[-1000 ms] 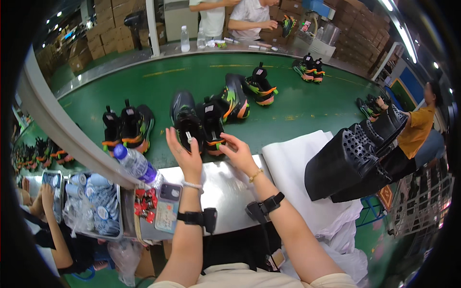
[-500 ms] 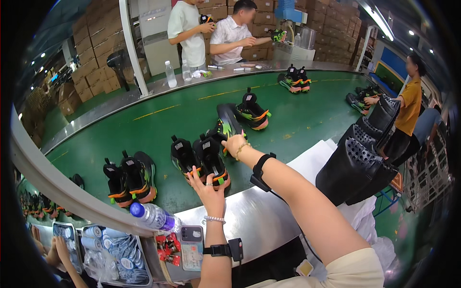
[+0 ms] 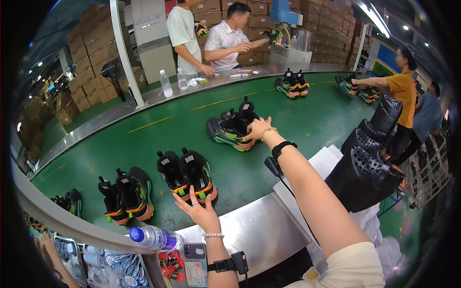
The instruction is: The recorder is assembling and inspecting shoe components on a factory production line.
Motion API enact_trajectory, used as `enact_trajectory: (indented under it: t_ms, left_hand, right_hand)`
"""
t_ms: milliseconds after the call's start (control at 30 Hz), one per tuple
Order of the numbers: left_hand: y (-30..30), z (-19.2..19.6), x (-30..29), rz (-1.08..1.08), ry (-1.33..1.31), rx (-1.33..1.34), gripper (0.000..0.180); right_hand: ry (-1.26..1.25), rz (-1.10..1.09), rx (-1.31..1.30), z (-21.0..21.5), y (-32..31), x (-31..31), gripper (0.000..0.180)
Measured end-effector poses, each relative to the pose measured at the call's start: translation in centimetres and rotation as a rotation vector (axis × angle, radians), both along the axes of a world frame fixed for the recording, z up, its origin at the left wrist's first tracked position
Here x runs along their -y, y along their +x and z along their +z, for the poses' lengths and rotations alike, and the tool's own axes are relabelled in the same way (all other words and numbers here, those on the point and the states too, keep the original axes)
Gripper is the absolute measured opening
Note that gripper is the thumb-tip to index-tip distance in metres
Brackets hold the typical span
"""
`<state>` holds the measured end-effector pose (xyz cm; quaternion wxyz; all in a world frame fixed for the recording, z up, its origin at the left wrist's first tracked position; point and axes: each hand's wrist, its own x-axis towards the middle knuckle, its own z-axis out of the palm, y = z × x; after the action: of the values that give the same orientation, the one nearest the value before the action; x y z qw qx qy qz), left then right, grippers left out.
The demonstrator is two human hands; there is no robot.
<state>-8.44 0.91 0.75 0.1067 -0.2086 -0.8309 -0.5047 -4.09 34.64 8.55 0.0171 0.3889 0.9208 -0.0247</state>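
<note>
My left hand (image 3: 200,211) has its fingers spread, with the fingertips against the near ends of a pair of black sneakers (image 3: 186,172) with orange and green trim. Farther off to the right, my right hand (image 3: 258,129) grips the near side of a black sneaker (image 3: 230,137) with a green and pink sole. That sneaker lies turned sideways against its upright mate (image 3: 247,109), and part of it is hidden behind my fingers. Both pairs rest on the green conveyor belt (image 3: 144,144).
Another sneaker pair (image 3: 127,192) stands at the left, beside a water bottle (image 3: 156,237). Tall black perforated objects (image 3: 362,173) crowd the right side. A white post (image 3: 72,211) crosses the left. Across the belt are two people; a person in orange (image 3: 402,96) handles shoes at far right.
My right hand has moved away from me, and the far sneaker has swung sideways against its mate. The near pair has shifted slightly left and nearer, with my left hand following.
</note>
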Motion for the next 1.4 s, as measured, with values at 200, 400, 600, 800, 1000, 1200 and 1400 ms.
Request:
enact_trajectory:
  t_ms: [200, 400, 600, 800, 1000, 1200, 1400]
  left_hand:
    - [0.1, 0.2, 0.7, -0.018, -0.007, 0.011, 0.057]
    - [0.0, -0.2, 0.0, -0.040, 0.020, -0.058, 0.055]
    - [-0.5, -0.9, -0.2, -0.074, 0.209, -0.031, 0.066]
    - [2.2, -0.6, -1.0, -0.094, 0.144, -0.366, 0.041]
    - [3.2, -1.1, -4.7, -0.477, 0.180, 0.043, 0.056]
    - [7.6, 0.3, -5.2, -0.459, 0.125, 0.145, 0.059]
    - [5.2, -1.1, -6.0, -0.446, 0.069, -0.086, 0.047]
  right_hand:
    - [-0.254, -0.024, 0.049, 1.4, -1.5, 0.2, 0.060]
    - [-0.435, 0.058, 0.202, 0.4, -0.5, 4.5, 0.067]
    - [-0.258, 0.299, 0.140, 6.8, 9.3, 17.0, 0.049]
    - [0.082, -0.013, -0.521, 20.5, 26.0, 24.8, 0.027]
    - [0.591, -0.441, -0.416, 20.7, 37.5, 22.8, 0.042]
    - [0.257, -0.379, -0.328, 17.5, 40.8, 19.8, 0.057]
    - [0.353, -0.333, -0.151, 18.4, 39.7, 19.7, 0.064]
